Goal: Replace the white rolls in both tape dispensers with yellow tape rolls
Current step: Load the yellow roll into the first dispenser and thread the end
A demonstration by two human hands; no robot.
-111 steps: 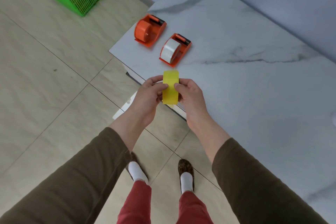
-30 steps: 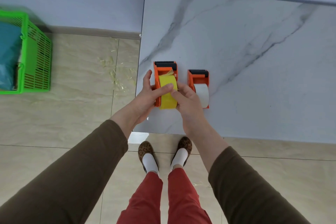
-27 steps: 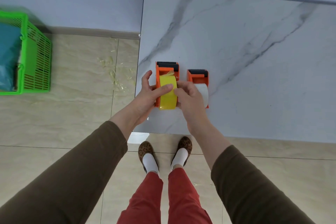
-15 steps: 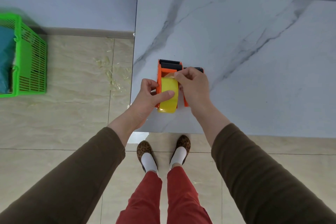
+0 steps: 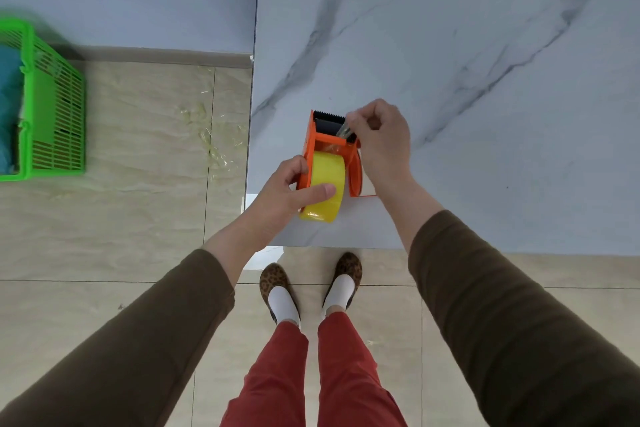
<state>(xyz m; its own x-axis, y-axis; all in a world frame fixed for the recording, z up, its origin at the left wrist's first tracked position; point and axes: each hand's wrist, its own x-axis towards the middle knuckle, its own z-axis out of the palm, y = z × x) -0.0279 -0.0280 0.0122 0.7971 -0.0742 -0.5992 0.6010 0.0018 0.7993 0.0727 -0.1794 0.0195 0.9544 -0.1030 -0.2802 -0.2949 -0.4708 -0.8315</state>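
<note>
A yellow tape roll (image 5: 325, 180) sits in the left orange tape dispenser (image 5: 313, 142) near the front left corner of the marble table (image 5: 485, 97). My left hand (image 5: 287, 191) grips the roll and the dispenser's side, thumb across the roll. My right hand (image 5: 381, 139) pinches the clear free end of the tape (image 5: 344, 130) over the dispenser's black toothed end. The second orange dispenser (image 5: 356, 177) lies right behind my right hand; its roll is hidden.
A green plastic basket (image 5: 48, 114) with blue contents stands on the tiled floor at the left. Scraps of clear tape (image 5: 211, 146) lie on the floor beside the table. A pale wall with two red-edged labels runs behind.
The yellow roll went from held in front of me into the left dispenser. My right hand has drawn the tape end away from the roll toward the toothed end.
</note>
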